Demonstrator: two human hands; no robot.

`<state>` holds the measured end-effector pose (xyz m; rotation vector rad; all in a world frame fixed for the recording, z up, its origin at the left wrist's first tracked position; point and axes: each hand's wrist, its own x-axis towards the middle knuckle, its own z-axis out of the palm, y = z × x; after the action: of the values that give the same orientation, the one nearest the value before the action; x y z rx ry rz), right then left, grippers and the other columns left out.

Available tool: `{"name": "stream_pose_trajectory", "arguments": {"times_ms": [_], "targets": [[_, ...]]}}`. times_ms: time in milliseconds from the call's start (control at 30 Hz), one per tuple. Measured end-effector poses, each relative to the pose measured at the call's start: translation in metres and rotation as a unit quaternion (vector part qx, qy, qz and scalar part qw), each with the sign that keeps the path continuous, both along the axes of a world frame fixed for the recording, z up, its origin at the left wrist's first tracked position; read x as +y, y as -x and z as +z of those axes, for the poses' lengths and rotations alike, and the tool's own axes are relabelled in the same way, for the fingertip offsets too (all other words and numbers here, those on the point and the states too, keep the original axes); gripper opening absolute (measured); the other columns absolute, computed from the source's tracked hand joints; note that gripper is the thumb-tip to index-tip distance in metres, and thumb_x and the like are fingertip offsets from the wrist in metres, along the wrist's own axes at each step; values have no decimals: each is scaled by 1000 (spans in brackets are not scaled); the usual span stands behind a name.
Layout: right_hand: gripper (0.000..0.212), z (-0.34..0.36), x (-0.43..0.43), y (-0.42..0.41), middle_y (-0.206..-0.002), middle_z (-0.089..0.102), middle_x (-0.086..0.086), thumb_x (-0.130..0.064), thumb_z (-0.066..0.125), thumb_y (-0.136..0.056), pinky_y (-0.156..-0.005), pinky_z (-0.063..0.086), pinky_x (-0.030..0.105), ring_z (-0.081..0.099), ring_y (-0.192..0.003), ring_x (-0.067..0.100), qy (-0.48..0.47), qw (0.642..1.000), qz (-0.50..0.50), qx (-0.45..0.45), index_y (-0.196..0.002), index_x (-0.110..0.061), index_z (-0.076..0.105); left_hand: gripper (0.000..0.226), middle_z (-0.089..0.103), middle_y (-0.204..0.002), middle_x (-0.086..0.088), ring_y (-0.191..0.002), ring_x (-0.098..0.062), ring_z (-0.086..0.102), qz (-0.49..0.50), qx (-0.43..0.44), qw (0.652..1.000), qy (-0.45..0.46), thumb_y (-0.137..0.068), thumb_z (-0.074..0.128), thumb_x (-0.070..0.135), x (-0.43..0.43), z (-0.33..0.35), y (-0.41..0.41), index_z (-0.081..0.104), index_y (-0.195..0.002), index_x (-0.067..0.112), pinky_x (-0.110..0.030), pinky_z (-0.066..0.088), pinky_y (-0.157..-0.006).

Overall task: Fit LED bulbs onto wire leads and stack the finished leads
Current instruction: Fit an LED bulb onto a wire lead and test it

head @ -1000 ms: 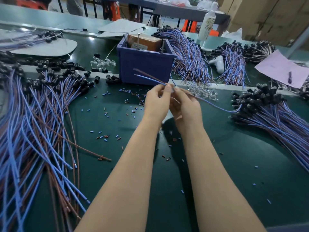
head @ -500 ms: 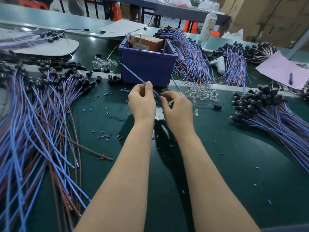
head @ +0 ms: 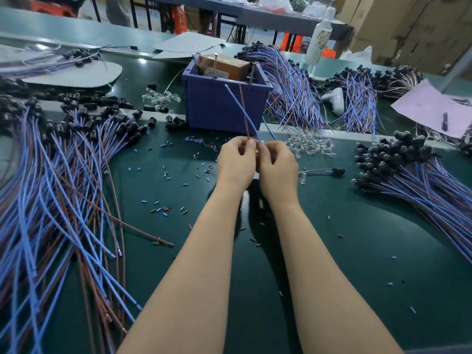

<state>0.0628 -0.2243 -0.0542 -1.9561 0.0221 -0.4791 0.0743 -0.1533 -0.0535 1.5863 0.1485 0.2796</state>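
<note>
Two bare forearms reach forward over the dark green mat (head: 332, 251), and the hands meet above its middle. The left hand (head: 236, 163) pinches a wire lead (head: 242, 111) between thumb and forefinger. The right hand (head: 277, 169) is curled tight against it, pinching the lead's lower end, where something small and clear glints, too small to identify. The lead is a thin blue wire paired with a brown one, rising from the fingertips and tilting back toward a blue bin (head: 222, 108). Short blue and brown insulation scraps (head: 163, 210) are scattered on the mat. A sprawling pile of leads (head: 51, 187) with black sockets lies to the left, and a tighter stack of leads (head: 421, 180) lies to the right. A single lead (head: 321, 171) rests just beside the right hand, and loose clear bulbs (head: 310, 146) lie beyond it. The bin holds a brown cardboard box (head: 224, 67). Further bundles (head: 293, 93), a pink sheet (head: 431, 108) and a white bottle (head: 318, 42) sit behind, with stacked cartons (head: 408, 21) at the back of the room.
</note>
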Motion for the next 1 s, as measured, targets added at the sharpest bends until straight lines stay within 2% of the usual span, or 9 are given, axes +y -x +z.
{"name": "stream_pose_trajectory", "arguments": {"times_ms": [100,200,333,500,633,700,833,933,1000], "targets": [[10,-1,3,-2,-71,61,-8,-12,47,-97,-82,52,38,63,-74,15,-83,996,-19,-2,-88,-12,51,16,67,-78,-3,-88,-27,66,55,-9,998,9,-97,47,11,4,0,0,60,-87,10,-42,51,-90],[12,0,8,-1,-75,66,6,-11,41,-99,-84,53,50,68,-77,28,-139,990,-21,-21,-88,-13,45,16,62,-69,8,-82,-22,65,89,-34,995,11,-97,46,12,5,3,3,60,-87,12,-39,52,-88],[8,-2,10,-2,-74,66,6,-9,38,-100,-84,53,50,69,-75,27,-160,987,-4,-23,-95,-14,42,17,62,-69,7,-78,-18,64,116,-46,992,6,-97,46,13,6,4,5,60,-88,14,-36,52,-86],[8,-2,12,-3,-76,66,8,-9,39,-99,-84,52,50,67,-81,30,-123,992,9,-18,-102,-14,45,19,63,-70,2,-86,-26,66,101,-27,995,4,-98,46,13,10,2,1,58,-83,16,-40,51,-89],[11,-1,13,-2,-73,64,-2,-9,41,-98,-87,50,46,65,-84,27,-73,997,7,-24,-102,-17,47,34,63,-64,7,-76,-20,63,85,-12,996,-7,-97,46,13,14,0,-2,54,-66,25,-36,51,-86],[12,-1,12,-1,-72,63,-4,-9,42,-98,-87,49,44,64,-83,26,-62,998,6,-25,-101,-19,48,37,63,-65,6,-72,-17,61,75,-7,997,-4,-97,46,14,15,0,-2,54,-65,29,-34,51,-82],[12,0,12,1,-76,65,1,-9,42,-98,-86,50,43,65,-82,25,-63,997,15,-30,-102,-16,51,30,64,-67,4,-71,-16,61,65,-7,998,2,-98,45,14,17,1,-3,58,-72,24,-33,51,-78],[13,0,13,1,-74,64,-1,-9,42,-98,-82,52,37,65,-78,20,-59,997,14,-41,-100,-19,50,19,63,-68,5,-76,-16,63,63,-15,998,5,-98,45,15,17,1,-4,63,-92,15,-36,52,-84],[13,-1,13,0,-73,64,-1,-8,42,-98,-81,52,36,65,-77,20,-61,997,13,-44,-98,-19,49,18,63,-69,5,-79,-18,64,63,-25,998,6,-98,45,15,16,1,-4,63,-97,15,-39,52,-89]]}}
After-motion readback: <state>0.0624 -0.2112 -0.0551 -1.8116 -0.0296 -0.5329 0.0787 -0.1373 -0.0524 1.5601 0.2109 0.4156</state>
